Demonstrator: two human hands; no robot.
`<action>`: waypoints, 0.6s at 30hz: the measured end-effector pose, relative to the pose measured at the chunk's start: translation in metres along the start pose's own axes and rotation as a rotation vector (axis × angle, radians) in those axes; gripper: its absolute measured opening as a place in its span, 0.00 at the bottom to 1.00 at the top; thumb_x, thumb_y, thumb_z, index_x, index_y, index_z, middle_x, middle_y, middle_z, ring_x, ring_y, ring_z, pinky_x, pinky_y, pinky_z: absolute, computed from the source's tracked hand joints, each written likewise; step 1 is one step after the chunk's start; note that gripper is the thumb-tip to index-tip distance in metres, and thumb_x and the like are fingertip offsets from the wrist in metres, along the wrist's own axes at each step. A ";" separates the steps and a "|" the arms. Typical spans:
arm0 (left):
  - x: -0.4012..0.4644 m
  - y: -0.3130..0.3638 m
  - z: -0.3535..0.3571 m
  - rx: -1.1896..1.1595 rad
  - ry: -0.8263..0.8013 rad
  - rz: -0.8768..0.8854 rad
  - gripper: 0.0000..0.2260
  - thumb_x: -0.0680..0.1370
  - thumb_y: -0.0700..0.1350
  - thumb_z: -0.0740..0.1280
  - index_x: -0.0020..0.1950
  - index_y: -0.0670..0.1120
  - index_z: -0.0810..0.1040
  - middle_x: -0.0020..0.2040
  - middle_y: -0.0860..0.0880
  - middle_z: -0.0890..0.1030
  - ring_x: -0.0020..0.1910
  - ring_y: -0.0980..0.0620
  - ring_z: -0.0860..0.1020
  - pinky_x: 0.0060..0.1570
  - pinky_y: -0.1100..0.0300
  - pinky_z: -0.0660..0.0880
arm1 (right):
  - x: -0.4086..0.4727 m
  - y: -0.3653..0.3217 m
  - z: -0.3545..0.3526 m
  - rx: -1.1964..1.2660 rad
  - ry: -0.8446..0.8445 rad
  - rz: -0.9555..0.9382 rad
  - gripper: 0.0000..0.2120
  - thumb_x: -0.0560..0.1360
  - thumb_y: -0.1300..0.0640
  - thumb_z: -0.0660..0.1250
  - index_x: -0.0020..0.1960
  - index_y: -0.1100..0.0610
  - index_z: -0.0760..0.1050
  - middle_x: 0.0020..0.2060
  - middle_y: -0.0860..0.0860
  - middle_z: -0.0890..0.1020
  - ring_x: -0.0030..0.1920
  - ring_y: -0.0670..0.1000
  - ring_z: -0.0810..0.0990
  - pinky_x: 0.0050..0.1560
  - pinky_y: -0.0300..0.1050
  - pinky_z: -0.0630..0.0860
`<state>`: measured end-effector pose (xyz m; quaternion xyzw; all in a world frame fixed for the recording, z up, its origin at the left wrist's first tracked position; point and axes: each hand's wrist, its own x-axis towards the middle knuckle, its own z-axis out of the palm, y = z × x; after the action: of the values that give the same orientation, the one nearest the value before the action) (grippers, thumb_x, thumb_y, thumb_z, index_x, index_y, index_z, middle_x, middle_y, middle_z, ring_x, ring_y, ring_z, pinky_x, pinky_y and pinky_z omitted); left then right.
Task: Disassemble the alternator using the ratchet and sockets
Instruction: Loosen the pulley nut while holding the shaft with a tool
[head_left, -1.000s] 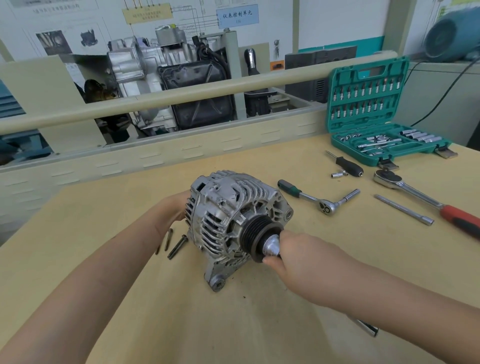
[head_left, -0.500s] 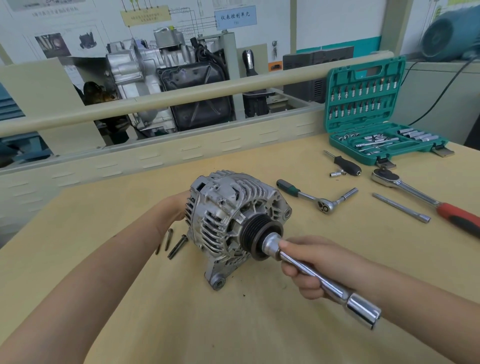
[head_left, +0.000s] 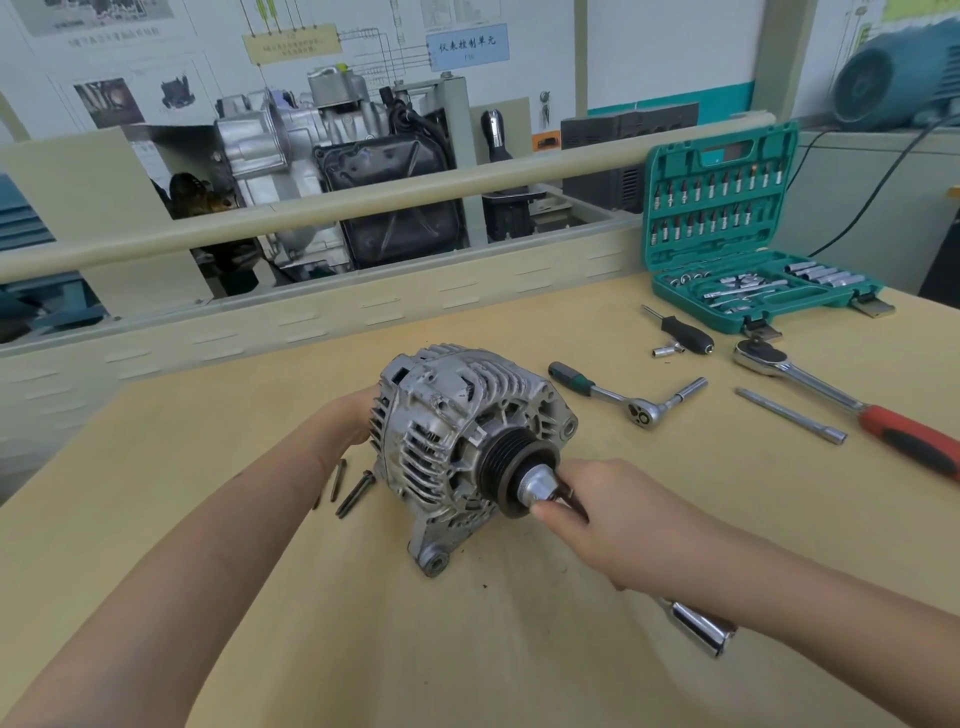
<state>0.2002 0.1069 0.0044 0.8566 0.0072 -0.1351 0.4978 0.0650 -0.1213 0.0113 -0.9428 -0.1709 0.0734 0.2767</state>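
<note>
A silver alternator (head_left: 457, 431) stands on the wooden table (head_left: 208, 441), its black pulley (head_left: 506, 470) facing me. A chrome socket (head_left: 535, 488) on an extension bar sits on the pulley's centre nut. My right hand (head_left: 618, 525) grips the bar just behind the socket; the bar's far end (head_left: 698, 626) sticks out under my wrist. My left hand (head_left: 348, 415) holds the alternator's rear, its fingers hidden behind the housing. A green-handled ratchet (head_left: 623, 397) lies to the right of the alternator.
Long bolts (head_left: 350, 488) lie left of the alternator. A large red-handled ratchet (head_left: 841, 400), a thin bar (head_left: 789, 415), a black-handled driver (head_left: 680, 330) and the open green socket case (head_left: 737, 228) occupy the table's right side. A rail and engine display stand behind.
My right hand slid back up the extension bar toward the socket, after having been lower on the bar half a second ago. The alternator and my left hand stayed in place.
</note>
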 end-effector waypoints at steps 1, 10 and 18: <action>0.000 0.000 0.002 -0.023 0.037 0.012 0.20 0.80 0.30 0.53 0.33 0.45 0.73 0.29 0.45 0.71 0.29 0.50 0.67 0.25 0.67 0.68 | 0.000 0.001 0.000 0.031 -0.008 0.002 0.14 0.79 0.49 0.55 0.37 0.55 0.63 0.31 0.49 0.70 0.22 0.44 0.70 0.24 0.35 0.66; -0.070 -0.030 0.013 -0.374 0.803 0.096 0.11 0.79 0.41 0.58 0.36 0.43 0.71 0.33 0.47 0.75 0.30 0.52 0.73 0.30 0.62 0.71 | -0.002 0.011 -0.007 0.709 -0.225 0.136 0.03 0.75 0.64 0.59 0.45 0.61 0.71 0.40 0.58 0.78 0.23 0.46 0.73 0.24 0.36 0.68; -0.147 -0.008 0.104 -0.745 -0.111 -0.263 0.35 0.63 0.67 0.61 0.49 0.36 0.78 0.38 0.38 0.82 0.35 0.42 0.82 0.31 0.55 0.79 | -0.008 0.015 -0.001 1.109 -0.200 0.168 0.16 0.72 0.74 0.59 0.60 0.71 0.68 0.37 0.60 0.82 0.23 0.47 0.74 0.21 0.36 0.68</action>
<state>0.0343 0.0396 -0.0157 0.6006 0.1384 -0.2319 0.7526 0.0623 -0.1365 0.0042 -0.6553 -0.0568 0.2629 0.7059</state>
